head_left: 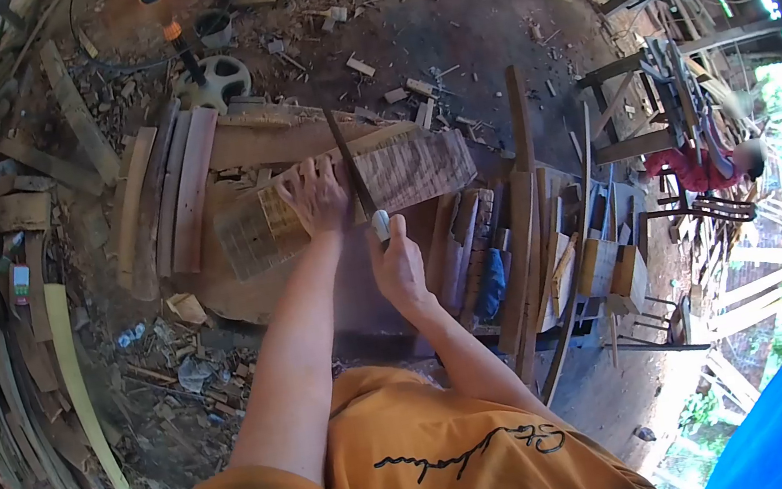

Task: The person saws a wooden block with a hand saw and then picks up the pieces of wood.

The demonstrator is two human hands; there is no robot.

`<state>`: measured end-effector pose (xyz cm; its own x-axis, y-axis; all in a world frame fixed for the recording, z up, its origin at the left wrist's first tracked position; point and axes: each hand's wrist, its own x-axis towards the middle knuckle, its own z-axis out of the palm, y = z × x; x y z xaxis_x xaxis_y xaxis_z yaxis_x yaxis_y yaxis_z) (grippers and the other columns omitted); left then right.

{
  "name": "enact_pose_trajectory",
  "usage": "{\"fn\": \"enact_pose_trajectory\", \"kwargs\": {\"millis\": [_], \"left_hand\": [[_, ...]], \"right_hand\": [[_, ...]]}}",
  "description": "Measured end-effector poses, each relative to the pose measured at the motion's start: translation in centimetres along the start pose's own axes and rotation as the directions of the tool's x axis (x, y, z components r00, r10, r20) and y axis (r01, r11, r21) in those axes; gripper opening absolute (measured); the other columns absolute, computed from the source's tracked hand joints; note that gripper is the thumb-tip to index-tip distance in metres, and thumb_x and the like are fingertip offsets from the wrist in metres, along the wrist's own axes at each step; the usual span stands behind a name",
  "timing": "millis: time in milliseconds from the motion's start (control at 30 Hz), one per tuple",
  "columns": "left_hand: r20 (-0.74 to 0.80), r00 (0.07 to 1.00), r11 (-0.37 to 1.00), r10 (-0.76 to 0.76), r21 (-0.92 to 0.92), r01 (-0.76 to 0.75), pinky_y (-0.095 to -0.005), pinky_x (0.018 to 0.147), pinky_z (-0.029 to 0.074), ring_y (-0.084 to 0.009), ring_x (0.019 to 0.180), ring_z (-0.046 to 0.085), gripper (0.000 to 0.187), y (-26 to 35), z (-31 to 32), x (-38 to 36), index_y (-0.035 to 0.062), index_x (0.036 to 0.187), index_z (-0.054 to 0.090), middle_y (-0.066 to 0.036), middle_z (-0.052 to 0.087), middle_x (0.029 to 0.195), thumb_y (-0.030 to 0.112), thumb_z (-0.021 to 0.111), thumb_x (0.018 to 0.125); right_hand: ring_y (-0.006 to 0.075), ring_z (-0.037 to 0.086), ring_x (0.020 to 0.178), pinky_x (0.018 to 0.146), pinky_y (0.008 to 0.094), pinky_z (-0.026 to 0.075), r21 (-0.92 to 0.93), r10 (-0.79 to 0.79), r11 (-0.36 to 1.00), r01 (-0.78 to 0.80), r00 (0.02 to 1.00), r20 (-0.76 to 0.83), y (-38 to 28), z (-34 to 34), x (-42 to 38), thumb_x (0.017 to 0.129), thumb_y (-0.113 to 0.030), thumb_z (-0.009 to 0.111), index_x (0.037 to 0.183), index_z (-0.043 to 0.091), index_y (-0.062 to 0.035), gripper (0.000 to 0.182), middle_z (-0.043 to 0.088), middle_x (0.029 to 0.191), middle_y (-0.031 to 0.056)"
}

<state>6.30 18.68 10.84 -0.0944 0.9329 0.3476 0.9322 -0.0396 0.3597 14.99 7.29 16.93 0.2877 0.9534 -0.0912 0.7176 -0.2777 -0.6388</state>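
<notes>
My right hand (399,263) is closed around the pale handle (381,222) of a long, narrow dark blade (348,160), thumb up along the handle. The blade points away from me and lies across a thick, rough wooden plank (415,170); its edge is too small to make out. My left hand (315,198) lies on the wood just left of the blade, fingers spread over the surface. The plank rests slantwise on a broad wooden slab (266,288).
Curved boards (191,193) stand to the left, and upright timber pieces (457,245) line the right. A wheel-like base (220,83) with an orange-topped post sits at the far side. Scraps litter the ground. At right, a person in red (693,167) is near wooden frames.
</notes>
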Motion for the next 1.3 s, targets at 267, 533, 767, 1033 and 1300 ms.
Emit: {"fn": "enact_pose_trajectory", "kwargs": {"millis": [267,533,767,1033,1300], "left_hand": [[0.134,0.984,0.993,-0.119,0.035,0.116,-0.0534,0.107,0.022,-0.028,0.119,0.046,0.031,1.1,-0.3,-0.1,0.0132,0.102,0.064,-0.01,0.06,0.112,0.035,0.043,0.095],[0.245,0.955,0.985,-0.17,0.023,0.17,-0.0559,0.109,0.018,-0.029,0.121,0.043,0.038,1.2,-0.2,-0.1,0.0113,0.101,0.064,-0.013,0.059,0.115,0.039,0.038,0.097],[0.208,0.967,0.989,-0.148,0.026,0.146,-0.0554,0.108,0.019,-0.0287,0.118,0.045,0.035,1.5,-0.5,0.1,0.0127,0.101,0.065,-0.012,0.06,0.111,0.038,0.041,0.096],[0.181,0.975,0.99,-0.126,0.086,0.112,-0.0538,0.108,0.019,-0.0291,0.117,0.047,0.035,1.3,0.1,-0.2,0.0132,0.099,0.066,-0.012,0.061,0.11,0.038,0.041,0.096],[0.204,0.974,0.994,-0.096,0.076,0.081,-0.0533,0.104,0.024,-0.028,0.114,0.05,0.032,1.1,-0.3,-0.3,0.0153,0.102,0.063,-0.009,0.06,0.11,0.037,0.041,0.096]], "right_hand": [[0.0512,0.06,0.075,0.062,0.0572,0.047,-0.023,0.061,0.998,-0.06,0.997,0.037,-2.3,-4.5,-3.6,0.095,-0.019,0.058,0.102,0.043,-0.0023,0.024,0.062,0.077,0.0317],[0.0465,0.061,0.067,0.058,0.0536,0.049,-0.039,0.026,0.999,-0.028,0.998,-0.06,-2.1,-3.8,-3.8,0.092,-0.02,0.062,0.099,0.045,-0.0033,0.025,0.062,0.073,0.0259],[0.0457,0.062,0.071,0.059,0.054,0.048,0.01,0.027,1.0,-0.027,0.999,-0.028,-2.2,-3.3,-2.4,0.092,-0.02,0.061,0.097,0.044,-0.0039,0.024,0.062,0.076,0.0262],[0.0451,0.062,0.071,0.058,0.0531,0.049,0.027,0.049,0.998,-0.048,0.997,-0.058,-0.8,-3.7,-7.0,0.093,-0.021,0.06,0.101,0.045,-0.0039,0.025,0.062,0.076,0.0249],[0.0471,0.062,0.068,0.058,0.0561,0.049,0.031,0.014,0.999,-0.012,0.997,-0.073,-0.2,-0.5,-1.7,0.093,-0.023,0.06,0.103,0.042,-0.0052,0.027,0.062,0.074,0.0256]]}}
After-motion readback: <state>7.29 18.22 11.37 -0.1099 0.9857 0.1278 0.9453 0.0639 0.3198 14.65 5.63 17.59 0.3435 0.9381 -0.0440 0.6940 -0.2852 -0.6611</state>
